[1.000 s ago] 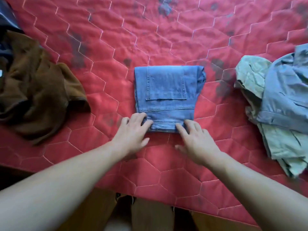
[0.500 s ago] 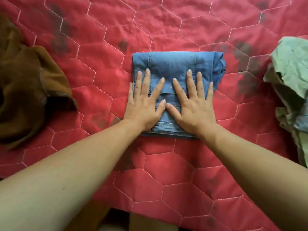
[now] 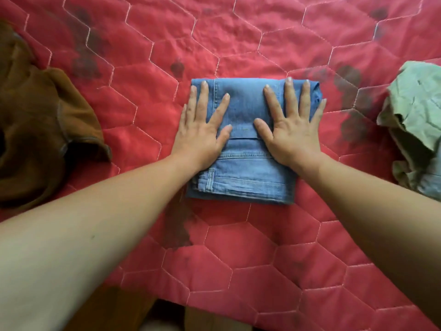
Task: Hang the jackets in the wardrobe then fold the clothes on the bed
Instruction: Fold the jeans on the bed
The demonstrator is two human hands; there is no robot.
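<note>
On my feed, nearest the camera and below the folded jeans (image 3: pixel 243 180), the edge of the red quilted bedspread (image 3: pixel 238 263) crosses the bottom of the view. Something brownish sits under that edge, too dim for me to name. Both bare forearms (image 3: pixel 107 223) reach in from the lower corners and converge on the jeans.

The jeans lie on the bedspread as a compact blue denim rectangle, with the waistband and a belt loop (image 3: pixel 210 180) along the near side. The left hand (image 3: pixel 202 137) lies flat on the left half, fingers straight and spread, gripping nothing. Its little finger lies along the left edge of the denim. The right hand (image 3: pixel 291 134) presses the right half the same way, palm down and fingers extended, with the little finger over the bulkier right-hand fold. A strip of denim with a pocket seam shows between the two thumbs.

Well to the left of the jeans, a crumpled brown garment (image 3: pixel 38 139) is heaped. Well to their right sits a rumpled pale green garment (image 3: pixel 415 111), with what may be a bluish cloth (image 3: pixel 429 187) tucked at its near side. Beyond the jeans, the bedspread's hexagon stitching carries several dark smudges (image 3: pixel 177 68).
</note>
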